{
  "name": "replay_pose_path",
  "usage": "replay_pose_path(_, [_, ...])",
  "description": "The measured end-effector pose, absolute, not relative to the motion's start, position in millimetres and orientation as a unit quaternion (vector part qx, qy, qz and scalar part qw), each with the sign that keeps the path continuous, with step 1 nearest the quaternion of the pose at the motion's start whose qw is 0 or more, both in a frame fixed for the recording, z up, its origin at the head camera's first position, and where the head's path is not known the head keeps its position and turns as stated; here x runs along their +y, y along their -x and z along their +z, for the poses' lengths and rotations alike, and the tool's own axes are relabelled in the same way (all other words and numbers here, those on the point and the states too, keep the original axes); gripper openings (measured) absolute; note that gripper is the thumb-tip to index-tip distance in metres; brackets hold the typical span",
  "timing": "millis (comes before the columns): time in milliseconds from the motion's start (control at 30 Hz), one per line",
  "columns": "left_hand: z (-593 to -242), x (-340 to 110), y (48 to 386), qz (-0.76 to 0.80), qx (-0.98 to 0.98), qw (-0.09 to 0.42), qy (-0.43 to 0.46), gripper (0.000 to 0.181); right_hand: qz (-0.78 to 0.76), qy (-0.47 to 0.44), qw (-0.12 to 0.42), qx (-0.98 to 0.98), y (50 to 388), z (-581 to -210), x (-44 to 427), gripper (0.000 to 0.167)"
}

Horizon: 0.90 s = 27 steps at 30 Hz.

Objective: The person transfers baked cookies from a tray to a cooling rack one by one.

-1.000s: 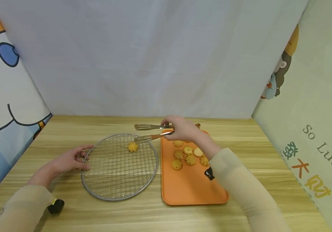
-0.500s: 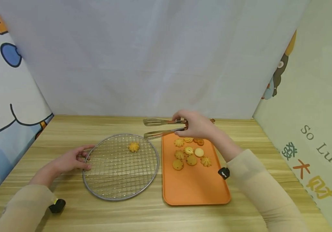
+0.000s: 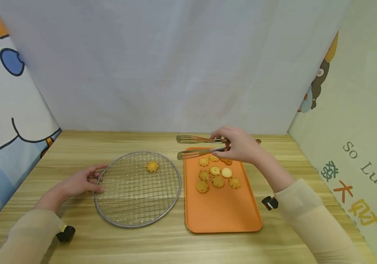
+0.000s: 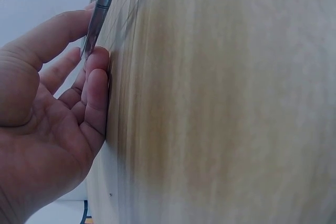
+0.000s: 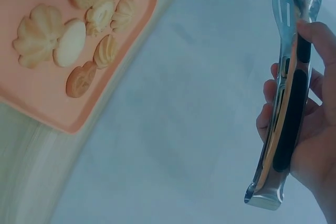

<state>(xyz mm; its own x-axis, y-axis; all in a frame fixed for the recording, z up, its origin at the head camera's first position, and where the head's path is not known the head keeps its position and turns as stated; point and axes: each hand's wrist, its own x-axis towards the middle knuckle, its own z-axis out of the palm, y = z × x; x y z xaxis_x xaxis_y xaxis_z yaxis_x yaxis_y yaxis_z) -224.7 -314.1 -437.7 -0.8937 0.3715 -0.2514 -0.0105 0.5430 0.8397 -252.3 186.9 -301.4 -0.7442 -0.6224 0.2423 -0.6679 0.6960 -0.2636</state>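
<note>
In the head view, my left hand pinches the left rim of a round wire rack. The left wrist view shows the thumb and fingers of this hand on either side of the metal rim. One star-shaped cookie lies on the mesh towards the back. My right hand holds metal tongs by their dark-padded handles above the back of an orange tray. The tips of the tongs are spread, with nothing between them. Several cookies of different shapes lie on the tray.
The wooden table carries the rack on the left and the tray on the right, a narrow gap apart. A white cloth hangs behind. Printed panels stand at the left and right sides.
My right hand has carried the tongs to the right, from beside the star-shaped cookie on the rack to over the tray's back edge. The left hand and the rack stay in place.
</note>
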Motion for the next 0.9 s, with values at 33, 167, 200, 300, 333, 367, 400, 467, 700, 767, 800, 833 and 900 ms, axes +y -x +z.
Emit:
replay_pose_path(33, [-437.5,-313.7,224.8,0.466,0.854,0.205,-0.105,0.091,0.170,-0.352,0.071,-0.918,250.9,-301.9,189.4,0.038])
replay_pose_path(167, [-436.7,-312.6,224.7,0.467,0.854,0.206,-0.104,0.091,0.172,-0.354,0.080,-0.916,244.7,-304.6,198.1,0.039])
replay_pose_path(200, [-436.4,-312.4,224.6,0.467,0.854,0.206,-0.104,0.091,0.175,-0.356,0.082,-0.914,243.2,-305.4,199.8,0.039])
replay_pose_path(300, [-436.1,-312.3,224.5,0.469,0.852,0.206,-0.106,0.091,0.178,-0.362,0.092,-0.911,239.0,-309.8,204.2,0.038])
replay_pose_path(333, [-435.8,-312.2,224.4,0.469,0.852,0.206,-0.106,0.091,0.178,-0.364,0.097,-0.909,237.8,-311.5,205.4,0.037])
replay_pose_path(367, [-435.5,-312.1,224.2,0.470,0.852,0.206,-0.106,0.091,0.176,-0.366,0.102,-0.908,236.3,-313.2,206.6,0.037])
replay_pose_path(400, [-435.2,-312.0,224.0,0.470,0.852,0.206,-0.105,0.091,0.176,-0.367,0.105,-0.907,234.7,-315.0,207.6,0.036])
replay_pose_path(467, [-435.2,-312.0,223.7,0.469,0.853,0.205,-0.105,0.091,0.172,-0.368,0.115,-0.906,232.1,-319.9,209.6,0.036])
replay_pose_path(700, [-437.0,-312.7,224.0,0.462,0.858,0.197,-0.105,0.090,0.174,-0.361,0.131,-0.907,222.7,-341.1,216.5,0.036])
replay_pose_path(767, [-437.6,-312.8,224.1,0.462,0.858,0.197,-0.105,0.090,0.175,-0.355,0.129,-0.909,220.3,-348.3,219.3,0.036])
replay_pose_path(800, [-437.9,-312.8,224.1,0.462,0.858,0.197,-0.105,0.090,0.178,-0.353,0.124,-0.910,219.2,-352.1,220.8,0.037])
replay_pose_path(833, [-438.1,-312.7,224.1,0.463,0.857,0.198,-0.105,0.090,0.181,-0.350,0.120,-0.911,218.1,-355.5,222.3,0.037])
replay_pose_path(900, [-438.4,-312.6,224.0,0.465,0.857,0.199,-0.105,0.090,0.188,-0.345,0.110,-0.913,216.4,-362.5,225.5,0.038])
